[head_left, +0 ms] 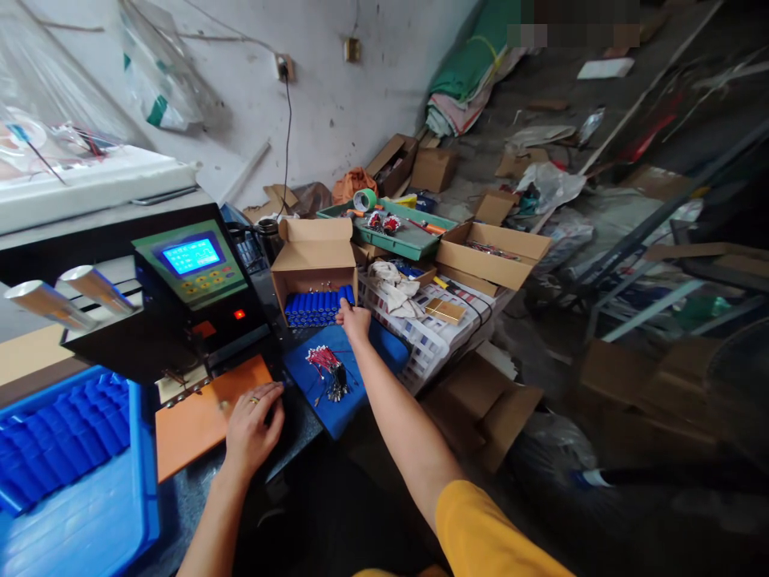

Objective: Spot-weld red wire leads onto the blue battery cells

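Observation:
My right hand (pixel 354 320) reaches far forward to an open cardboard box (pixel 312 256) packed with blue cylindrical cells (pixel 316 308); its fingers close on one cell at the row's right end. My left hand (pixel 252 429) rests palm down with fingers spread on the dark bench edge beside an orange plate (pixel 198 425). A ring shows on one finger. Between the hands, a bundle of red wires (pixel 328 369) lies on a blue lid (pixel 336 385).
A black machine with a green control panel (pixel 192 268) stands at left, its blue screen lit. A blue bin (pixel 78 465) of blue cells sits lower left. Beyond lie a white crate (pixel 432 336), a green tray (pixel 390 228), cardboard boxes and floor clutter at right.

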A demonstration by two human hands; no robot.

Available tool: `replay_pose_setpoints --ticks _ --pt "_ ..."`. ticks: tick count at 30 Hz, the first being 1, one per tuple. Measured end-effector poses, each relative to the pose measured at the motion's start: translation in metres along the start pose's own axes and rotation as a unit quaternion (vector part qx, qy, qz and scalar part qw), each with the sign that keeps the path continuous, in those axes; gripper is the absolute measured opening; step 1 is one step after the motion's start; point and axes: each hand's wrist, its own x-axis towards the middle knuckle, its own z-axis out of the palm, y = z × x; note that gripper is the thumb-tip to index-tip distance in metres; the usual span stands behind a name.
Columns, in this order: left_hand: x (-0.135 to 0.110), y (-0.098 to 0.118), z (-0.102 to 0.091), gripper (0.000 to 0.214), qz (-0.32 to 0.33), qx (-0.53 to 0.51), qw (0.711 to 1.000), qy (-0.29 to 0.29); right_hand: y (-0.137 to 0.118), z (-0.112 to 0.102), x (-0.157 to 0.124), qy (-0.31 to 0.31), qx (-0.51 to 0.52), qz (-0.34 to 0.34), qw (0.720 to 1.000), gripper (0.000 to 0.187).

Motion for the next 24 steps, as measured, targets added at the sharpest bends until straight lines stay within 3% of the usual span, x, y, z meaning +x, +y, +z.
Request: replay_pose_setpoints --ticks 6,10,17,20,24 --pt "0.002 0.002 -0.003 0.017 -0.041 -0.027 0.999 0.006 0.004 -0.042 -0.021 -0.030 -0.107 -0.099 0.989 0.037" --pt "0.005 0.005 -0.008 0.017 -0.100 -0.073 0.992 0.003 0.003 -0.059 -0.032 -0.097 -0.265 -0.155 0.947 0.021" --pt "0.005 0.004 -0.013 0.026 -0.208 -0.151 0.966 -0.018 -0.017 -0.039 -0.046 -0.224 -0.479 -0.179 0.830 0.019" --pt "0.006 0.003 -0.012 0.027 -0.228 -0.166 0.959 -0.014 -0.023 -0.030 -0.053 -0.255 -0.506 -0.169 0.806 0.017" --pt "0.006 0.003 -0.012 0.028 -0.244 -0.181 0.953 -0.013 -0.022 -0.024 -0.069 -0.276 -0.507 -0.178 0.797 0.018"
